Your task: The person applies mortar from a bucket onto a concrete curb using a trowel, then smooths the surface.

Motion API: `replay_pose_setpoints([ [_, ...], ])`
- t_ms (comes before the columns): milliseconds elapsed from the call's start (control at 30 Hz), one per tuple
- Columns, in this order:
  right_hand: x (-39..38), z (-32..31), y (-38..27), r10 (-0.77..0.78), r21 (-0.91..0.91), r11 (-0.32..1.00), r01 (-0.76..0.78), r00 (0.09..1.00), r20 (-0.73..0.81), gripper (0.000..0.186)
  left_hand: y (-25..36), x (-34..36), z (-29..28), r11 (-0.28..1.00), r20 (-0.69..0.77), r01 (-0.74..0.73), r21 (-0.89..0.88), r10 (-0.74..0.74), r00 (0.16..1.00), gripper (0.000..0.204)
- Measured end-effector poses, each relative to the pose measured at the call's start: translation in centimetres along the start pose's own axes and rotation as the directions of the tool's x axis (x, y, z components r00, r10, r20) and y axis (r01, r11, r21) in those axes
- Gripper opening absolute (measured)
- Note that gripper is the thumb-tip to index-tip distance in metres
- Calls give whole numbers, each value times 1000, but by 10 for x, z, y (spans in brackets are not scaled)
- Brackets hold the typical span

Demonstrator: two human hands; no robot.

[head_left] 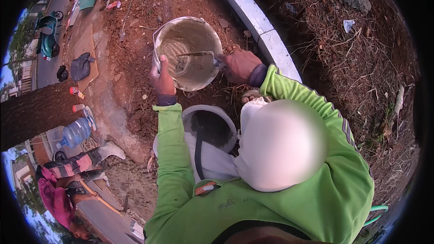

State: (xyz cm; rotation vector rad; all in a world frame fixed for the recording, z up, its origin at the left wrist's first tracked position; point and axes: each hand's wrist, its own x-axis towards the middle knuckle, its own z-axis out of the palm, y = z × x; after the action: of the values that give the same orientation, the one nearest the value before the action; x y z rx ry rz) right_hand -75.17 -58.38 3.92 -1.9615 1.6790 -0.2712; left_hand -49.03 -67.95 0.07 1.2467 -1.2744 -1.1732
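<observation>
My left hand (162,76) grips the left side of a mortar-stained white bucket (199,31), thumb over the rim. My right hand (237,67) is closed on the handle of a trowel (194,54), whose blade is inside the bucket at its right side. The bucket holds only a greyish residue that I can make out. Below it sits a second grey bucket (228,140) with a dark interior, partly covered by white cloth. A blurred white rounded shape (280,144) hides part of the area between my arms.
Pale curb blocks (271,40) edge a dirt trench at right. Left are a tree trunk (31,113), scooter (47,36), green tub (87,0), dark bag (80,67) and water jug (74,133). A person in pink (52,190) holds a long wooden-handled tool (104,201) at lower left.
</observation>
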Motion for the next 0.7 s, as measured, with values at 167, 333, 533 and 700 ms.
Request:
replay_pose_setpoints([
  [167,35,-24,-7,13,-226,972,-64,976,-219,23,50,-10,1,948,111,-214,236,192,975,45],
  [333,46,9,-22,-17,-227,974,-15,990,-138,20,65,-15,-2,857,212,-364,364,305,929,45],
  [533,8,-28,-57,-14,-184,983,13,1000,-4,25,65,-10,-32,952,-14,-294,86,296,955,35],
  [700,24,-16,-35,-98,-290,956,42,979,-181,27,64,-5,-24,937,59,-317,145,311,948,37],
])
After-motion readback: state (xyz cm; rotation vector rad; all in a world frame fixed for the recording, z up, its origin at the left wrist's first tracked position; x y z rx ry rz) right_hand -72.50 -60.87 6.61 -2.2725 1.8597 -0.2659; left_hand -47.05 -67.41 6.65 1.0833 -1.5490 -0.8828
